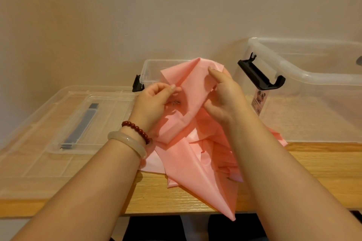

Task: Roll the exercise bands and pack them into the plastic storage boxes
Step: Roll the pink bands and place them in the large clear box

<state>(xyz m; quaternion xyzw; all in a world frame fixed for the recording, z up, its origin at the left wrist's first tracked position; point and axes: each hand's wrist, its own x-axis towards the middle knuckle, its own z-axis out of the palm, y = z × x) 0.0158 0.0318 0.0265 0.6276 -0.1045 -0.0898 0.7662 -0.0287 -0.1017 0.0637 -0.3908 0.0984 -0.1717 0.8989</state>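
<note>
Pinching the pink band's (195, 143) edges, left hand (154, 101) and right hand (223, 98) raised above the table (313, 162)

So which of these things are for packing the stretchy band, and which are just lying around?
For the job: pink band, pinched by left hand and right hand; small clear box; big clear box.

Just lying about: big lid and small lid, stacked on the left; wooden table underneath.

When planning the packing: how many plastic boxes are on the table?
2. A small clear box stands behind the pink band, partly hidden by it; a large clear box stands at the right. Others may lie outside view.
</note>
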